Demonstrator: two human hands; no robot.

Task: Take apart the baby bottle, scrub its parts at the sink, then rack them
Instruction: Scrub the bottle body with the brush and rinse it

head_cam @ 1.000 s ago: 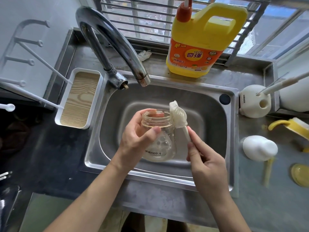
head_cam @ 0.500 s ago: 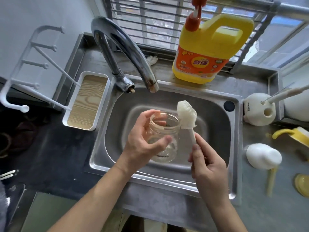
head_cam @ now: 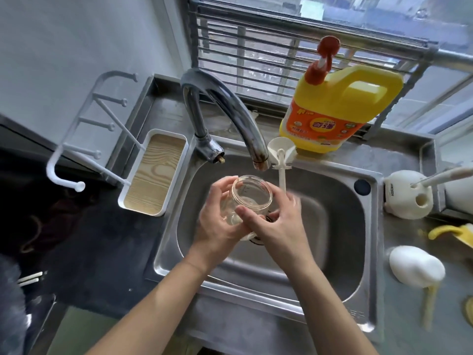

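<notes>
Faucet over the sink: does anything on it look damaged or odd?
Yes. The faucet shows brown, rust-like staining at its spout tip, and at its base only a short brass stub sticks out where a handle would be expected.

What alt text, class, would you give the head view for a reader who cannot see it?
A left hand and a right hand hold a clear wide-mouthed baby bottle over a stainless steel sink, beneath a curved chrome tap. The right hand also grips a white bottle brush pointing up. A yellow detergent jug stands behind.
</notes>
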